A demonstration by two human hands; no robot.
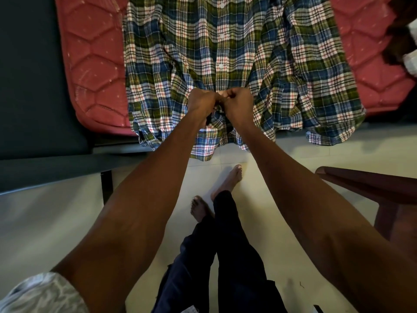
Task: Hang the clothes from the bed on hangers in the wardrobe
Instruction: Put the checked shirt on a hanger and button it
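A plaid shirt (237, 53) in green, blue, white and red lies spread front-up on the red quilted mattress (94, 59), its collar end hanging over the bed's near edge. White buttons run down its placket. My left hand (200, 102) and my right hand (239, 102) meet at the placket near the collar, fingers curled, each pinching the cloth on its side of the opening. A dark piece shows between the hands and just below them; what it is I cannot tell.
A dark bed frame (45, 132) runs along the left. A brown wooden chair (372, 188) stands at the right. Dark clothes (401, 37) lie at the mattress's right edge. My bare feet stand on the pale tiled floor (56, 222).
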